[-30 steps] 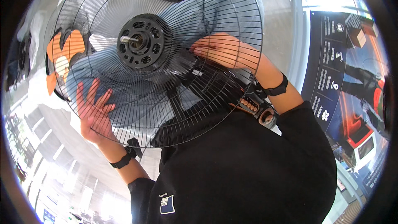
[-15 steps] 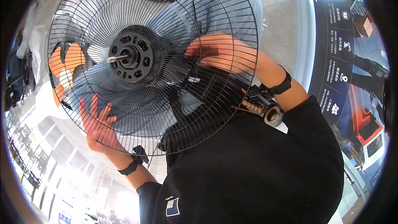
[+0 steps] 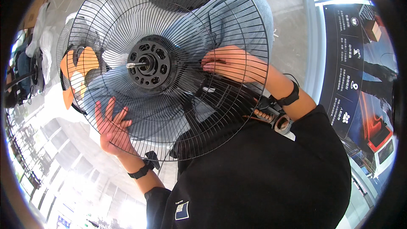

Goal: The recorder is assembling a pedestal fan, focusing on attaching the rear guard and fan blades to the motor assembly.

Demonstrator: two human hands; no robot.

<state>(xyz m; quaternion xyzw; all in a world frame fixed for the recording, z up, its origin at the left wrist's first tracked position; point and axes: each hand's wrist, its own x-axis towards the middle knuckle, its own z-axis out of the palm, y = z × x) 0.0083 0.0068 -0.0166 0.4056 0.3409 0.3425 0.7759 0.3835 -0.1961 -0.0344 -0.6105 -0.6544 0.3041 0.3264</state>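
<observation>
1 head-worn fisheye looks down from near on the hands [image 3: 113, 133].

left hand [image 3: 113, 131] and right hand [image 3: 233, 64] are behind the fan grille [image 3: 177, 65], a banner [image 3: 344, 74] well right.

bright | blown-out glare below-left and far upper-right of fan grille [image 3: 176, 65] | bent edges, dark vignette around it | grille sharp
</observation>
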